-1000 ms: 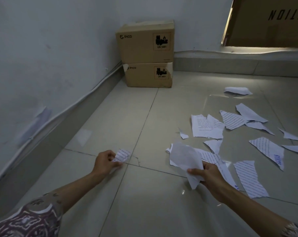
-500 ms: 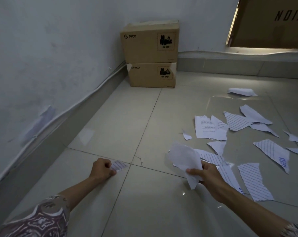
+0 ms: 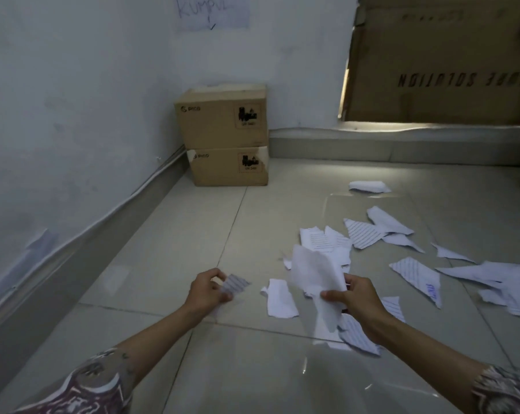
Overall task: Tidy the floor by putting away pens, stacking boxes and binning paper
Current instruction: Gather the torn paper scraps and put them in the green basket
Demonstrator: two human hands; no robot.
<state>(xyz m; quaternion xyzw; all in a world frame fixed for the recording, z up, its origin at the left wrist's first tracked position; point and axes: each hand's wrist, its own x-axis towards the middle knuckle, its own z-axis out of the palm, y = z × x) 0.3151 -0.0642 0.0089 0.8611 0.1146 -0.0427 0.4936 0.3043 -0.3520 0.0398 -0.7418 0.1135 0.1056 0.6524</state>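
Note:
My left hand [image 3: 206, 291] pinches a small lined paper scrap [image 3: 235, 284] just above the tiled floor. My right hand [image 3: 356, 303] grips a larger white torn sheet [image 3: 312, 279] that stands up from my fingers. Several torn lined paper pieces [image 3: 369, 234] lie scattered on the floor to the right, and one white piece [image 3: 279, 298] lies between my hands. Two brown cardboard boxes [image 3: 223, 121] sit stacked in the far corner, the lower box [image 3: 229, 168] flat on the floor. No pens or bin are in view.
A white wall with a cable along its base [image 3: 82, 231] runs along the left. A big brown cardboard sheet [image 3: 444, 61] leans on a low ledge [image 3: 402, 138] at the back right. Handwriting marks the far wall [image 3: 205, 10].
My left hand has lifted the small scrap off the floor and moved right toward my right hand. My view has tilted up and nearer the papers.

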